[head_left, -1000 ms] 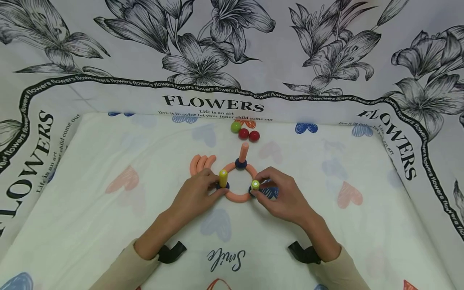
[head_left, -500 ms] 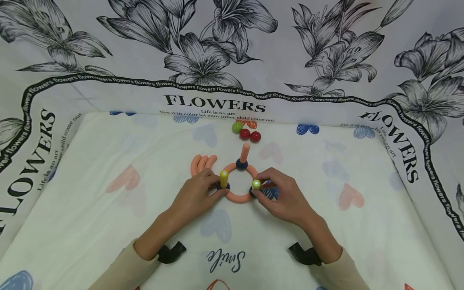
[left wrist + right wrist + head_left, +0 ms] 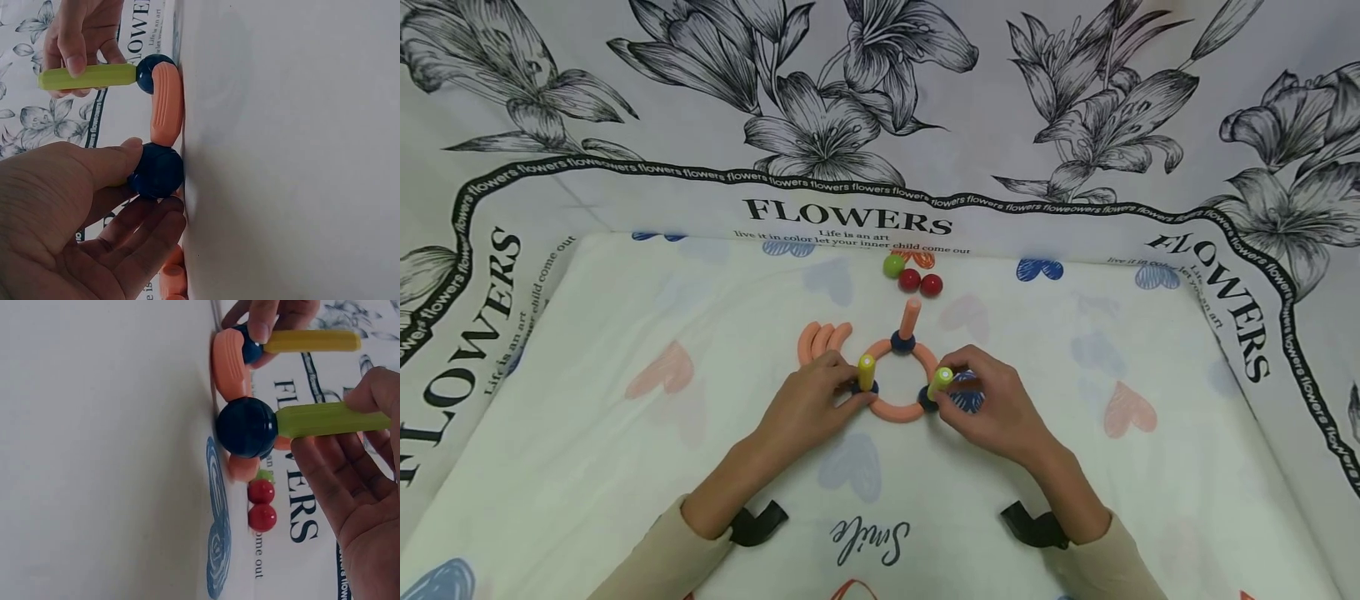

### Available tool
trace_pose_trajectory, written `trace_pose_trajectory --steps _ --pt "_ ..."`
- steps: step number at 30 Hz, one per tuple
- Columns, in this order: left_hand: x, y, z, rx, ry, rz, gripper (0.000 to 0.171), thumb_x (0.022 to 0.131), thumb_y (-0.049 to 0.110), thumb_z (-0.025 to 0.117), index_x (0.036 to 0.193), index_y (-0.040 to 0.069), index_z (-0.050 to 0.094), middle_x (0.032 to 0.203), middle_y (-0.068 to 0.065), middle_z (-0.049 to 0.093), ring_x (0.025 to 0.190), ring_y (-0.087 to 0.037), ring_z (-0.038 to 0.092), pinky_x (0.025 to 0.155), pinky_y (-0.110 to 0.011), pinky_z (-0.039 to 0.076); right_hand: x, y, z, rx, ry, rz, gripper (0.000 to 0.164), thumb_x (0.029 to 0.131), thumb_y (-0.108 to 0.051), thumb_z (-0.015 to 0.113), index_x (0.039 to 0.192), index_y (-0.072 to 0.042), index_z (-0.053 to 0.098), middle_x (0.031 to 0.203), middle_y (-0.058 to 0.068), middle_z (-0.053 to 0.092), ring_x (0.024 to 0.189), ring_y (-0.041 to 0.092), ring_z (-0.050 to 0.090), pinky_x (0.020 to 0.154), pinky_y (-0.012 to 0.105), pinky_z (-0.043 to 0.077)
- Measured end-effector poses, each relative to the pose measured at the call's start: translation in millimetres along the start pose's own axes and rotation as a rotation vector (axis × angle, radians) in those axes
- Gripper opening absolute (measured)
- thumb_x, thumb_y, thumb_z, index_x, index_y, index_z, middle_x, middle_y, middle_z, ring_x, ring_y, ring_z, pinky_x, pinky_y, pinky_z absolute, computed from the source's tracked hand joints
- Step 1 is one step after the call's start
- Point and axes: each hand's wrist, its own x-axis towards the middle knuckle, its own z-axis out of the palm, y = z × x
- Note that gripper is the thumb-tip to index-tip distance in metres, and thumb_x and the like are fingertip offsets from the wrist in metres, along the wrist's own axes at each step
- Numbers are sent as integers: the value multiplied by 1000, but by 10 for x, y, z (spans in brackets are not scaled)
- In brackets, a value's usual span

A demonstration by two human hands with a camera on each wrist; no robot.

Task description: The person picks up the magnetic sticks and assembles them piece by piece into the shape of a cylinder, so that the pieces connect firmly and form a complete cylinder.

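Observation:
A ring of curved orange rods (image 3: 895, 412) joined by dark blue balls lies on the cloth. My left hand (image 3: 805, 400) holds the left dark blue ball (image 3: 157, 172) between thumb and fingers. From that ball a yellow rod (image 3: 867, 375) stands up. At the ring's right side, my right hand (image 3: 992, 408) pinches a lime green rod (image 3: 331, 419) whose lower end meets another dark blue ball (image 3: 247, 427). A straight orange rod (image 3: 910, 318) rises from the far ball (image 3: 902, 342).
Several loose curved orange rods (image 3: 808, 342) lie left of the ring, beyond my left hand. Behind the ring sit one green ball (image 3: 894, 266) and two red balls (image 3: 909, 280). The white cloth (image 3: 700, 483) has printed hearts and lettering.
My right hand has shifted slightly to the right, and the lime green rod's top has moved the same way. The left hand keeps its hold on the ball.

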Motion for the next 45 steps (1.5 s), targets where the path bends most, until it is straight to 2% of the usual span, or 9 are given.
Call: trace_pose_trajectory --steps 9,16,22,29,37,45 --pt "6 28 -6 -7 19 9 23 88 30 88 103 14 81 85 0 56 72 -11 48 62 -25 38 11 7 -34 14 2 -14 35 87 7 76 116 -8 63 106 4 70 96 11 73 81 29 65" --pt "11 59 36 -18 10 5 23 89 32 87 103 15 80 88 1 58 73 -11 49 63 -24 40 -20 -5 -76 -22 -1 21 35 86 5 76 116 -7 63 106 2 71 95 13 73 80 34 66" --pt "0 51 17 -5 -4 14 22 90 32 86 103 16 80 89 1 59 73 -11 49 64 -25 40 -52 0 -40 4 3 36 34 88 5 76 117 -8 63 108 2 71 96 13 73 81 33 65" --pt "-2 36 10 -13 -4 14 21 89 31 87 102 16 80 86 1 57 73 -11 48 62 -25 39 -36 -22 -25 5 -6 9 33 89 5 76 118 -5 62 108 4 71 97 14 73 81 32 65" --pt "47 46 -4 -18 12 21 22 89 31 87 101 14 79 86 -1 57 73 -12 49 62 -25 40 30 -25 -26 -17 -8 -8 31 91 1 77 117 -10 64 110 3 72 101 11 72 83 36 65" --pt "-14 20 -9 -15 -4 2 20 88 31 88 99 16 80 85 0 57 72 -11 49 62 -25 39 -5 -37 13 -10 -38 19 29 91 0 76 117 -9 65 108 0 70 99 11 73 84 37 66"
